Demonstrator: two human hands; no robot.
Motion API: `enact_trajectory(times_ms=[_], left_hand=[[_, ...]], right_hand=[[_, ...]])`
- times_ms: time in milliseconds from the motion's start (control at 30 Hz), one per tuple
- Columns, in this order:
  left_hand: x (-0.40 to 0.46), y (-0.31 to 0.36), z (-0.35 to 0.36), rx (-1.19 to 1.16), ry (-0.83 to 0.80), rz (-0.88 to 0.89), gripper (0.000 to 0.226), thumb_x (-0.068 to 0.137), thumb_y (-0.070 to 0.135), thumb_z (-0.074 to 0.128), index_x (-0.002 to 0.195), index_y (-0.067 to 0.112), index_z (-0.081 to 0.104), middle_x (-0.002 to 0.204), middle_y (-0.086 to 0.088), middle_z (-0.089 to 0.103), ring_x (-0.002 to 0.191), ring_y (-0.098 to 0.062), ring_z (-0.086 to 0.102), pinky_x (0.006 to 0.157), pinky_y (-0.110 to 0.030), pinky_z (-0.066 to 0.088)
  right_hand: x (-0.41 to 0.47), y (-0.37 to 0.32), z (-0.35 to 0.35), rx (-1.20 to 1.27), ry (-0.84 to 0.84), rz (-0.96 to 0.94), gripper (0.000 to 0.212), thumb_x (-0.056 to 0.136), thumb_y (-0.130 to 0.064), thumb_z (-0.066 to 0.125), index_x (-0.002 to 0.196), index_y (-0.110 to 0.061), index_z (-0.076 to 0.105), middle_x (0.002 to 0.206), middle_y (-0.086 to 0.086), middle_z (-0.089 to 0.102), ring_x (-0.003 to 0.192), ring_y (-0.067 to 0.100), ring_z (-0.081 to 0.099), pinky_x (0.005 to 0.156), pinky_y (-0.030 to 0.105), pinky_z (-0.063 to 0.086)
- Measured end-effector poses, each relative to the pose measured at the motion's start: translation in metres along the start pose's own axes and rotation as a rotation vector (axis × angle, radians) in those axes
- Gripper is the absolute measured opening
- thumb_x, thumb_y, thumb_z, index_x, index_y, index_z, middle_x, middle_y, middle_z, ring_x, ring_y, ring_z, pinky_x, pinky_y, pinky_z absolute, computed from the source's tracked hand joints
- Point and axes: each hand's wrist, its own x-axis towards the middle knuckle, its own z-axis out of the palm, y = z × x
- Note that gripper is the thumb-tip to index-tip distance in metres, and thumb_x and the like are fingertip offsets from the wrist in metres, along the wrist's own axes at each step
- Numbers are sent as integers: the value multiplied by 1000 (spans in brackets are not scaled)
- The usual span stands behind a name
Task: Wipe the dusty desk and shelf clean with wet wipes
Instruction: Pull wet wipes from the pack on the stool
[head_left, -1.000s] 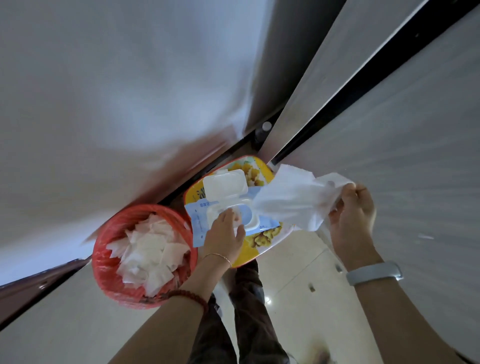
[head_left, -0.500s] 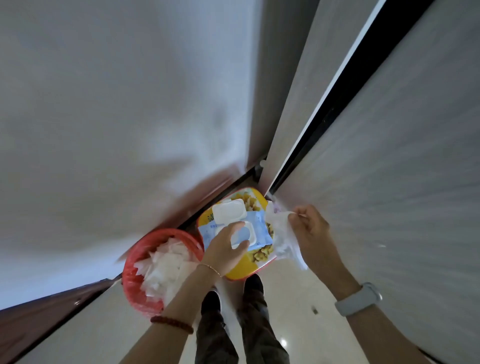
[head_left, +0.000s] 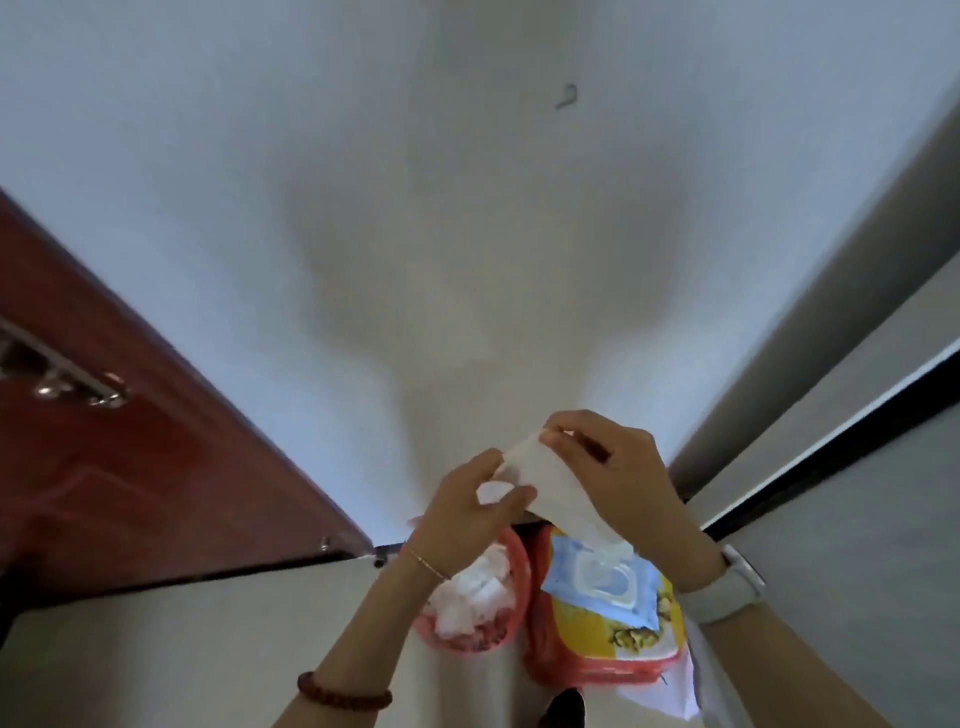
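Observation:
Both hands hold one white wet wipe (head_left: 550, 486) up in front of a white wall. My left hand (head_left: 472, 506) pinches its lower left end and my right hand (head_left: 618, 467) pinches its upper end. The wipe's tail hangs down toward the wet wipe pack (head_left: 602, 582), a blue-labelled pack with a white flip lid. That pack lies on a yellow and red package (head_left: 639, 644) below my hands.
A red bin (head_left: 514, 551) holding several crumpled white wipes sits left of the pack. A red-brown door (head_left: 130, 467) with a metal handle (head_left: 78, 387) fills the left. A grey panel with a black gap (head_left: 831, 457) runs along the right. Pale floor lies below.
My left hand left the pack and rose to take the wipe. Both hands now hold the wipe higher, and the view has tilted up toward the wall and door.

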Motion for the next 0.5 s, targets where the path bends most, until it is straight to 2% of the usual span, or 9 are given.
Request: enact_trajectory(times_ms=[33,67,133,233,300,367,433,500], left_hand=[[-16,1,-23,3,41,6,12,78,29,65,73,23,55,71,16,60,63,5,49,63,-9,38],[-32,2,-43,-9,60,-4,15,79,28,63,68,25,52,65,18,57,62,5,48,62,-11,39],[-74,-4,-87,-49,130,-52,12,79,28,59,70,21,54,65,15,58,64,0,53,64,-19,44],[-144,-20,-142,-108,283,-105,17,84,23,58,68,20,53,53,15,57,53,3,48,55,-16,39],[-198,-33,-174,-154,410,-170,25,88,13,56,65,18,49,55,11,49,55,-4,42,54,-20,35],[-253,-44,-202,-253,534,-213,25,89,15,54,66,12,47,63,-2,43,62,-14,39,57,-26,33],[-303,-51,-222,-344,677,-268,30,88,25,55,74,1,47,70,-7,42,68,-18,41,64,-31,38],[-357,-59,-239,-466,859,-315,25,92,24,50,82,1,51,74,-9,48,70,-19,48,67,-32,44]], right_hand=[[3,-17,12,-15,-8,-48,9,82,-19,63,83,-13,69,64,-11,61,60,-1,55,60,2,38],[4,-32,24,-32,-16,-87,7,83,-16,64,84,-12,70,67,-10,64,61,-4,55,61,1,37],[2,-65,59,-24,-67,-163,8,84,-12,64,86,-9,71,74,-7,66,64,-6,57,64,1,38],[-11,-98,120,16,-171,-170,15,89,-13,57,92,-9,71,78,-7,65,64,7,59,63,6,40],[-29,-110,173,106,-278,-9,22,94,-13,46,98,-11,67,73,-5,62,63,11,54,62,12,40],[-59,-116,232,256,-438,278,28,97,-19,39,107,-5,62,70,-2,62,63,14,54,61,19,41],[-98,-124,284,340,-682,529,39,98,-32,35,114,-3,57,73,-2,66,67,13,59,64,24,44],[-146,-144,332,372,-981,598,47,97,-43,26,117,-11,54,89,-2,65,83,13,61,74,26,47]])
